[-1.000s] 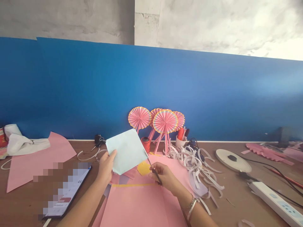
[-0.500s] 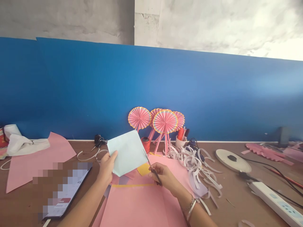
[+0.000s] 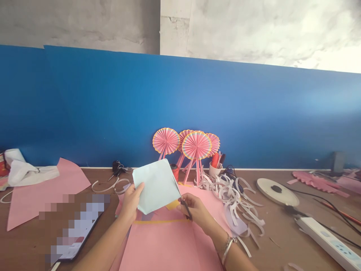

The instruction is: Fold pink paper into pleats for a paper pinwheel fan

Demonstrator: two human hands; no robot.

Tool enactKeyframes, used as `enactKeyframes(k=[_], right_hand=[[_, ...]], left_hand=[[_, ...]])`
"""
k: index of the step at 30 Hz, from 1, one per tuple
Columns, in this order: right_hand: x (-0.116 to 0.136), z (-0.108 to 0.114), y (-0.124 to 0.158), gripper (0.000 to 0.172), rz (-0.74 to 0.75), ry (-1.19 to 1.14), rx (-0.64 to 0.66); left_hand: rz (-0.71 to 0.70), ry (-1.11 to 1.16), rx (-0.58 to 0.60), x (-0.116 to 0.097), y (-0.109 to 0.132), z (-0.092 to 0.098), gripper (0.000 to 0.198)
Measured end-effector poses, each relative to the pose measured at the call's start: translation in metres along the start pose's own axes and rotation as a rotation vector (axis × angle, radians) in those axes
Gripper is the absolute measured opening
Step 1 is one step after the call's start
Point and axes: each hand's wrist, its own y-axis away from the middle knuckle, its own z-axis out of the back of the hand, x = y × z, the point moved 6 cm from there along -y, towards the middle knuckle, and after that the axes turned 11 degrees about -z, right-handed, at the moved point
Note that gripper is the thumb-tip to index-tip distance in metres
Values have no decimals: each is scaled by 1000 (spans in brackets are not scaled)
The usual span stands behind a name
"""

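Observation:
My left hand (image 3: 131,205) pinches the lower left edge of a folded pale blue paper (image 3: 156,184) and holds it up above the table. My right hand (image 3: 197,211) is closed round the handles of dark scissors (image 3: 182,199), whose blades lie along the paper's right edge. Under both hands lies a large pink sheet (image 3: 166,244) with a thin yellow line across it. A yellow scrap (image 3: 172,205) shows just below the blue paper.
Pink paper fans (image 3: 194,145) lean on the blue wall. A heap of white paper strips (image 3: 234,195) lies to the right, then a round white disc (image 3: 278,191) and a power strip (image 3: 329,241). A phone (image 3: 76,229), another pink sheet (image 3: 36,195) and white cloth (image 3: 22,169) lie left.
The blue paper has shifted a little to the right and turned towards the scissors. My left hand moved right with it; my right hand has stayed almost in place.

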Motion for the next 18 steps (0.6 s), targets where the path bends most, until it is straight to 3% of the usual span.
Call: enactKeyframes(k=[18], right_hand=[[-5, 2, -4, 35, 12, 24, -42]], left_hand=[[6, 6, 10, 1, 0, -1, 19]])
